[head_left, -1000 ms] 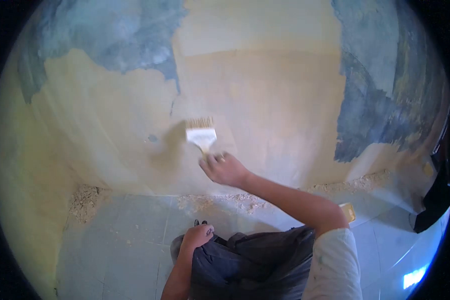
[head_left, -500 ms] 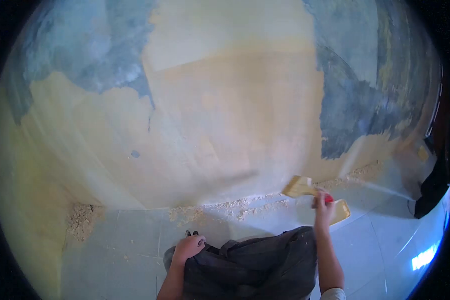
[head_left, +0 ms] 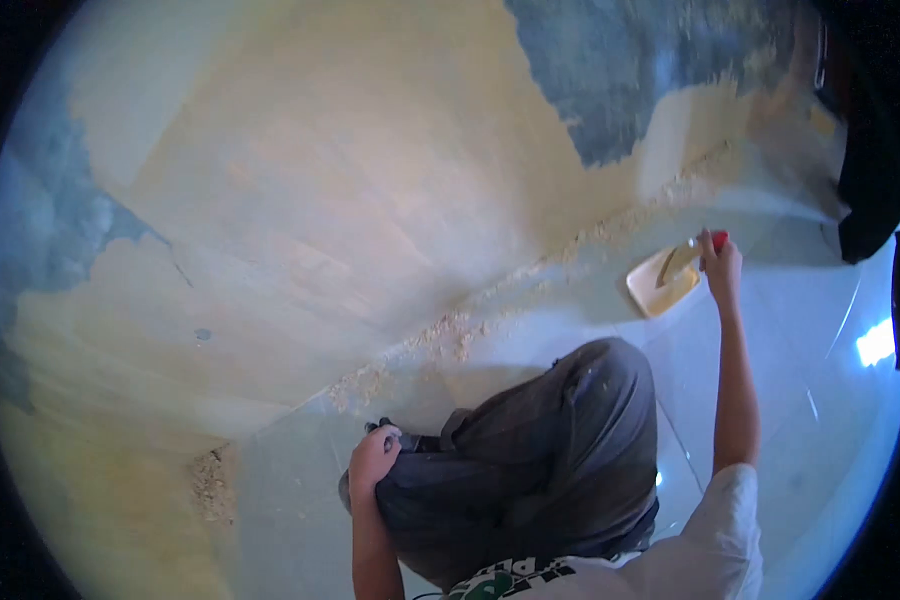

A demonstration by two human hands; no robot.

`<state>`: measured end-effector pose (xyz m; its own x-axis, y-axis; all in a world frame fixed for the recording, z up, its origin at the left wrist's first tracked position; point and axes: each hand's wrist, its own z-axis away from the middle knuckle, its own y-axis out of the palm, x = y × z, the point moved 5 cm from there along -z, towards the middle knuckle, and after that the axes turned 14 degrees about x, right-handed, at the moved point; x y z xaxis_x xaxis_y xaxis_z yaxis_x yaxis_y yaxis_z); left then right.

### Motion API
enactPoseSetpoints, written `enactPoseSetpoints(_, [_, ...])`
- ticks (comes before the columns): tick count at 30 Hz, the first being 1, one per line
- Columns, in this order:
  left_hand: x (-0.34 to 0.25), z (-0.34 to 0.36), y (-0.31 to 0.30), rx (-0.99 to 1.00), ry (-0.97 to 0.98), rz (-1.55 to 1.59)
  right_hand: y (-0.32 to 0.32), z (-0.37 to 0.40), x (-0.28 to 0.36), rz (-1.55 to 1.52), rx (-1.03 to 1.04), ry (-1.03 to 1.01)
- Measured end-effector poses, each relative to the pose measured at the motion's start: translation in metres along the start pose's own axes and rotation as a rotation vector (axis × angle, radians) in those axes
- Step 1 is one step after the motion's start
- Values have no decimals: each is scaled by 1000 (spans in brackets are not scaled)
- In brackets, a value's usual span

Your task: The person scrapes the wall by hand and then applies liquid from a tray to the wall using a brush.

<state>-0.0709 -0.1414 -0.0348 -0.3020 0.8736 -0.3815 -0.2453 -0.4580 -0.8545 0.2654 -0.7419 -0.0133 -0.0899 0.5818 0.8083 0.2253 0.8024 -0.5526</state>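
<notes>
My right hand point(head_left: 722, 262) is closed around a wide paintbrush point(head_left: 680, 262) whose handle has a red end. The bristle end is at a shallow cream-coloured tray point(head_left: 654, 296) on the floor, over or inside its hollow; some of the brush is blurred. My left hand point(head_left: 374, 456) rests at my bent knee in dark trousers point(head_left: 530, 470), its fingers curled in. Small dark shapes show just beyond those fingers, and whether the hand grips anything is hidden.
In front rises a wall point(head_left: 350, 220) of bare tan plaster with blue-grey patches point(head_left: 610, 80). Scraped flakes point(head_left: 450, 338) line its foot, with a heap point(head_left: 211, 485) in the left corner. Pale tiles point(head_left: 300, 490) cover the floor. A dark object point(head_left: 865, 200) stands far right.
My right hand has brought the brush from near the wall's foot to the tray. My view has turned and shifted right. The left hand stays at the knee.
</notes>
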Motion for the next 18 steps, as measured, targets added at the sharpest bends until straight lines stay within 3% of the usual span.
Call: enactPoseSetpoints(18, [3,-6,4,11,-12,89,51,-7,-2,188,223,23])
